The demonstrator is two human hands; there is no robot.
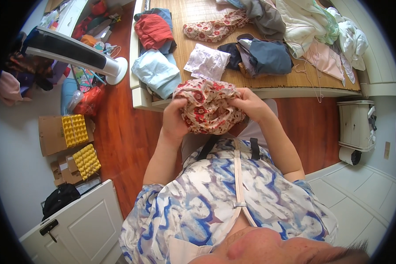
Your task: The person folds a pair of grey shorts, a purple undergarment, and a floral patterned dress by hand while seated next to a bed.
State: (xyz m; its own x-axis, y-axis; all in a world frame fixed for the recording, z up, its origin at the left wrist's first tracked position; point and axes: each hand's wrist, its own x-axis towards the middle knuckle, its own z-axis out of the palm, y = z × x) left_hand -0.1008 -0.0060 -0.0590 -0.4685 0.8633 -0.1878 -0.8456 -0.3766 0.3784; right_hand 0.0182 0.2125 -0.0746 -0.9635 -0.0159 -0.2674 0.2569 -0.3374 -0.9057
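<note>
Bunched up in front of my body is a cream garment with red flowers (209, 105); its exact kind cannot be made out. My left hand (176, 116) grips its left side, fingers partly hidden by the folds. On the other side, my right hand (254, 105) pinches the gathered cloth. Just beyond, on the bed's woven mat (193, 57), lies a folded pale pink garment (208, 61). To its left sits a folded light blue garment (155, 70), and to its right a dark grey-blue folded garment (268, 57). Farther back a similar flowered cloth (215, 28) lies loose.
Red folded clothes (155, 31) are stacked at the bed's far left. A heap of white bedding (297, 22) fills the far right. Left of the bed stand a tower fan (75, 53), cardboard boxes (53, 136) and yellow egg trays (87, 160). A white door (86, 224) is at lower left.
</note>
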